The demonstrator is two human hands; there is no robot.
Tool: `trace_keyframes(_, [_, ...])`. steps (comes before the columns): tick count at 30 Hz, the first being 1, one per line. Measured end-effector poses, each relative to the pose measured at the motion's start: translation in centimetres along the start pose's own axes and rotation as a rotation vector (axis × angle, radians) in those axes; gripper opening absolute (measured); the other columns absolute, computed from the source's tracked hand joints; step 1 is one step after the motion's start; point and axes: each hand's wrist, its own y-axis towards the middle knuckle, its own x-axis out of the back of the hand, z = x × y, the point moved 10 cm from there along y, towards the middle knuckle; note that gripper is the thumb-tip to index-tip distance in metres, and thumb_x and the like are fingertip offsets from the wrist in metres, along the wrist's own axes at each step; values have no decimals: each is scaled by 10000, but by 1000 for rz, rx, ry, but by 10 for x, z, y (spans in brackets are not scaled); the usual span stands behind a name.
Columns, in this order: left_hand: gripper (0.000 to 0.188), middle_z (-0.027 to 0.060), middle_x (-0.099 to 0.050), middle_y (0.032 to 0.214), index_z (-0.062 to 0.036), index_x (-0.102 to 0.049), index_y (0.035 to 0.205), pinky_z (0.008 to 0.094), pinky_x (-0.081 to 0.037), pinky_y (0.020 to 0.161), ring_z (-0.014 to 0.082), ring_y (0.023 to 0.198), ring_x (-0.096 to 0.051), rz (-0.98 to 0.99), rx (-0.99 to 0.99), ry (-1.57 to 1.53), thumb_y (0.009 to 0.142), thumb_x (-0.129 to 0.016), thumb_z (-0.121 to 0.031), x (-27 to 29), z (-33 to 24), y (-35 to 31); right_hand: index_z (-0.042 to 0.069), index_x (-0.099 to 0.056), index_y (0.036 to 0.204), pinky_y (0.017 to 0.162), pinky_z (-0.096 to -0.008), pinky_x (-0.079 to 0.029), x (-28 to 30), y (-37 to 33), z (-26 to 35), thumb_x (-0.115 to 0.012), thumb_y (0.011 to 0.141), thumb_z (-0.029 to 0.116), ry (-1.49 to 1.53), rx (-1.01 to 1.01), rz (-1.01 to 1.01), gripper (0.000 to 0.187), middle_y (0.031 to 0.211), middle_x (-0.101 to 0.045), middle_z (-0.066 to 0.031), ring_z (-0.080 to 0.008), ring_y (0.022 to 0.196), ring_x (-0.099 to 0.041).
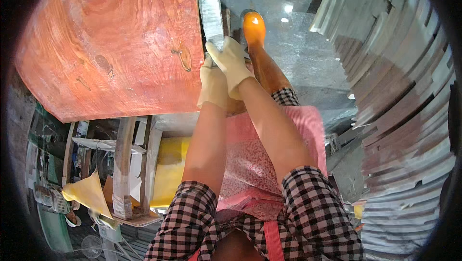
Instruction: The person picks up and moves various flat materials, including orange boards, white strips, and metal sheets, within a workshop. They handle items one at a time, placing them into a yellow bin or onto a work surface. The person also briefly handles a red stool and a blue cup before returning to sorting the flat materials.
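My two hands wear cream rubber gloves and are close together beside the right edge of a reddish wooden board. My right hand is closed round the near end of a long silver-grey flat strip, which runs away from me along the board's edge. My left hand is just nearer to me, touching the right one, with its fingers curled. What lies within its fingers is hidden, so I cannot tell whether it grips the strip too.
A wooden rack with yellow sheets stands below the board at the left. Layered thin grey sheets rise along the right. My orange boot stands on the wet grey floor. A pink apron covers my lap.
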Motion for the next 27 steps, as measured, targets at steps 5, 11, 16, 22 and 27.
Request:
trace_keyframes(5, [338,186,-621,1287,-12,-578,1274,482,-510,989,327,1124,-622,78,-46,213,1047,-466,-236,3,-9,11,-60,-632,1032,838,-494,-516,-13,6,-22,-691,868,360,315,-152,-124,455,1002,-673,-288,-453,984,-649])
trace_keyframes(11, [441,186,-598,1341,-67,-587,1320,449,-397,1095,314,1232,-551,-149,-65,187,1069,-394,-373,8,-5,-8,11,-580,1196,929,-421,-477,-4,1,-3,-680,915,339,313,-96,177,443,1177,-562,-229,-361,1073,-592])
trace_keyframes(16, [482,178,-598,1330,-27,-565,1307,434,-400,1084,318,1212,-556,-133,-106,-43,1065,-372,-397,-2,2,-5,8,-575,1196,1013,-401,-410,0,-1,-1,-566,984,362,277,-116,227,412,1203,-544,-212,-326,1167,-529])
trace_keyframes(22, [459,162,-619,1291,-44,-555,1324,464,-443,1052,333,1184,-576,-58,-113,3,1051,-419,-387,19,-6,15,-4,-586,1130,928,-391,-463,1,-11,4,-643,935,319,559,-25,200,382,1231,-558,-215,-316,1115,-566])
trace_keyframes(27, [424,194,-600,1302,-33,-545,1329,480,-437,1067,343,1190,-571,-46,-277,227,1067,-391,-328,22,-22,16,-21,-605,1080,852,-417,-495,-8,6,-9,-673,901,312,431,-121,86,385,1076,-636,-237,-390,1000,-614])
